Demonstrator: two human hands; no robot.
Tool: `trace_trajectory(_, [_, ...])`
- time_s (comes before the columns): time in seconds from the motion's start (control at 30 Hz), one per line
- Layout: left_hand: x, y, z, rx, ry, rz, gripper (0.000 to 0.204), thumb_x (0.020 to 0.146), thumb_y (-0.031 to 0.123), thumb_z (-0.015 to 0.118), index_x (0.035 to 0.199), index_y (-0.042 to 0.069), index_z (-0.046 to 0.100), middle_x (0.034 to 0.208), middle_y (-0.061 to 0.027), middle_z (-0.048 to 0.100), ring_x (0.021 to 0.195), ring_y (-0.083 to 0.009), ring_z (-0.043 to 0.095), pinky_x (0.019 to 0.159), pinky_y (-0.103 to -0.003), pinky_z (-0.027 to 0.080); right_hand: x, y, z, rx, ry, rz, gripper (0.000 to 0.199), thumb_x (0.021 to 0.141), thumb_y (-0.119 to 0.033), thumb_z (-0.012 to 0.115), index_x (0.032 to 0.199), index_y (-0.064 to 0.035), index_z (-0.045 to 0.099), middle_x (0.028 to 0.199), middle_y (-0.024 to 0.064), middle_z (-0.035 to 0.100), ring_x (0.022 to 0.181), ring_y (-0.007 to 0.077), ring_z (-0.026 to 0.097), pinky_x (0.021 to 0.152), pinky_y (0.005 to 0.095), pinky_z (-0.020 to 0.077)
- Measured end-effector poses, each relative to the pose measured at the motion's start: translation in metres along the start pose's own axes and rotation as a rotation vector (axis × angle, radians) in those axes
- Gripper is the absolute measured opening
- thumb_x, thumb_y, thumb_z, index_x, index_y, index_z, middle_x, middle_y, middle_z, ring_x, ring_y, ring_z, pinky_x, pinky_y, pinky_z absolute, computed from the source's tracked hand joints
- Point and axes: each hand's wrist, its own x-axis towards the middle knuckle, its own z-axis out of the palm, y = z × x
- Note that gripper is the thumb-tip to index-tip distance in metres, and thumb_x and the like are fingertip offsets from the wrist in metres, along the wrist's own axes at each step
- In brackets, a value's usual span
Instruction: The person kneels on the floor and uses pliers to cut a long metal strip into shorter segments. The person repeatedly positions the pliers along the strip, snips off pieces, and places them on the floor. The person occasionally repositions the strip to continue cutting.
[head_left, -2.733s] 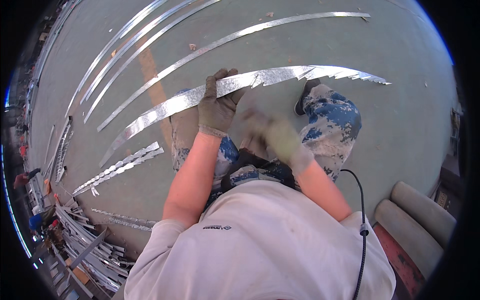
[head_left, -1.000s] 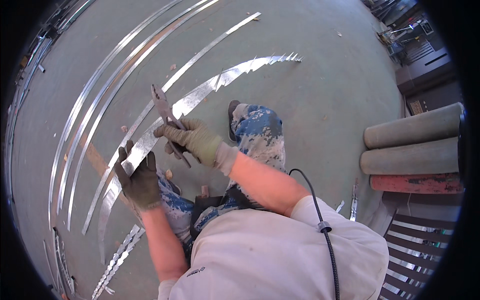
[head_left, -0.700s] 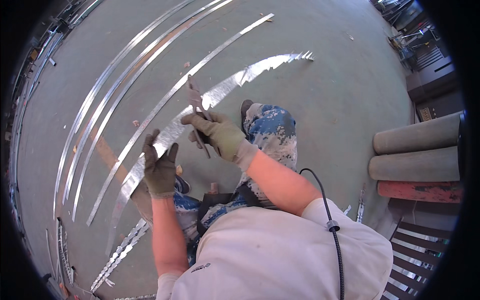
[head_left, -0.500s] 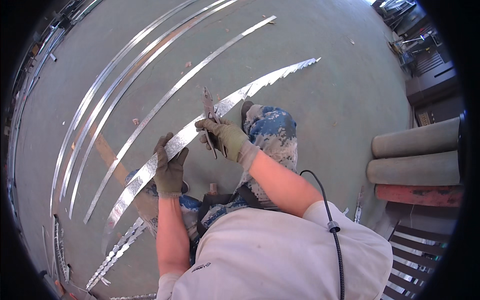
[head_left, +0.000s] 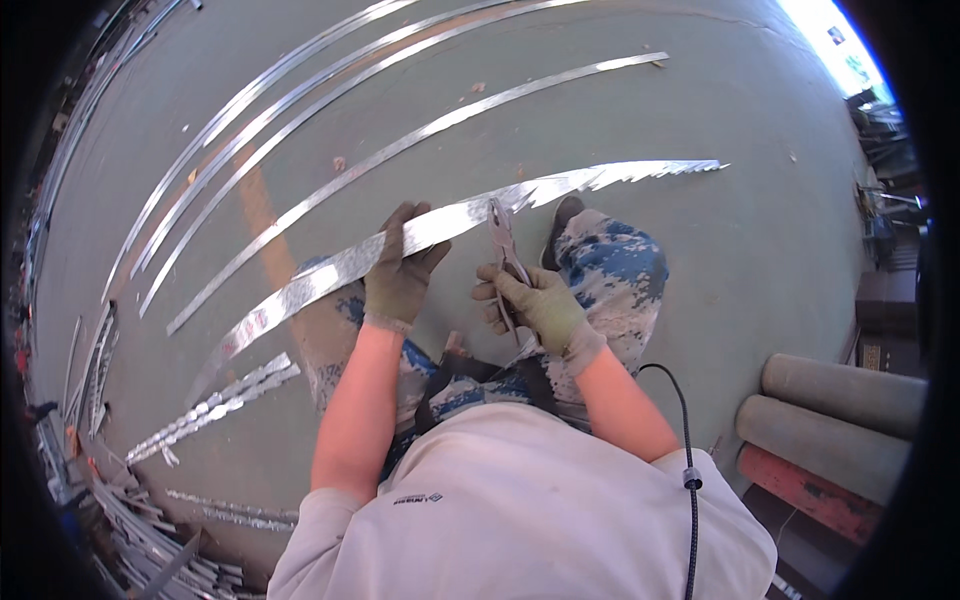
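Observation:
A long, shiny sheet-metal strip (head_left: 335, 268) lies in front of me, curved in the fisheye view. Its right part has a row of saw-like notched tabs (head_left: 620, 175) along the near edge. My gloved left hand (head_left: 402, 275) holds the strip left of the tabs, with the thumb on the near side and the fingers toward the far edge. In my gloved right hand (head_left: 542, 305) is a pair of pliers (head_left: 504, 240), its jaws pointing away from me at the strip's near edge. Whether the jaws grip the metal, I cannot tell.
Several long metal strips (head_left: 430, 130) lie beyond on the green floor. Shorter notched strips (head_left: 215, 408) lie to the left, near a heap of metal pieces (head_left: 165, 550). Thick grey rolls (head_left: 820, 440) and a red one (head_left: 805, 490) are at the right. My camouflage-clad knee (head_left: 615, 265) is beside the strip.
The view has turned, so the strips appear swung clockwise. My right hand and the pliers have drawn back from over the strip to its near edge. My left hand still holds the strip.

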Motion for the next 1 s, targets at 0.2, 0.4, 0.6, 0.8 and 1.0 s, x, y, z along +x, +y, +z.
trace_trajectory(0.2, [0.000, -0.003, -0.003, -0.009, 0.026, 0.001, 0.041, 0.111, 0.032, 0.052, 0.145, 0.009, 0.053, 0.144, -0.0103, 0.060, 0.130, -0.0267, 0.062, 0.104, -0.049, 0.058, -0.001, 0.033, 0.000, -0.146, 0.026, 0.058, 0.033, 0.106, -0.032, 0.066, 0.118, -0.0017, 0.068, 0.098, 0.0058, 0.073, 0.072, 0.0121, 0.065, 0.061, 0.0288, 0.0533])
trace_trajectory(0.4, [-0.001, 0.000, 0.007, -0.018, 0.030, -0.015, 0.046, 0.110, 0.033, 0.053, 0.148, 0.007, 0.050, 0.147, -0.0156, 0.057, 0.132, -0.0294, 0.061, 0.107, -0.049, 0.057, 0.003, 0.036, 0.003, -0.220, 0.092, 0.061, 0.035, 0.106, -0.033, 0.064, 0.128, -0.0062, 0.065, 0.097, 0.0051, 0.072, 0.070, 0.0122, 0.063, 0.060, 0.0286, 0.0520])
trace_trajectory(0.6, [-0.003, 0.001, 0.008, -0.018, 0.000, -0.026, 0.047, 0.111, 0.034, 0.050, 0.149, 0.007, 0.047, 0.149, -0.0164, 0.055, 0.133, -0.0305, 0.060, 0.110, -0.051, 0.055, 0.007, 0.038, 0.000, -0.417, 0.077, 0.042, 0.035, 0.107, -0.031, 0.063, 0.130, -0.0059, 0.065, 0.100, 0.0047, 0.073, 0.073, 0.0111, 0.063, 0.061, 0.0274, 0.0506])
trace_trajectory(0.8, [-0.005, 0.001, 0.007, 0.025, -0.018, -0.012, 0.047, 0.112, 0.033, 0.049, 0.149, 0.006, 0.047, 0.149, -0.0170, 0.055, 0.132, -0.0321, 0.061, 0.109, -0.052, 0.055, 0.012, 0.035, 0.008, -0.656, 0.086, 0.035, 0.037, 0.105, -0.035, 0.064, 0.127, -0.0057, 0.068, 0.095, 0.0045, 0.073, 0.075, 0.0101, 0.063, 0.063, 0.0272, 0.0500])
trace_trajectory(1.0, [-0.005, 0.002, 0.008, 0.017, -0.022, -0.024, 0.046, 0.112, 0.032, 0.049, 0.148, 0.006, 0.048, 0.146, -0.0166, 0.058, 0.128, -0.0321, 0.063, 0.106, -0.050, 0.058, 0.016, 0.051, 0.002, -0.775, 0.168, -0.118, 0.041, 0.103, -0.036, 0.062, 0.127, -0.0037, 0.068, 0.103, 0.0219, 0.073, 0.092, 0.0371, 0.069, 0.086, 0.0426, 0.0534])
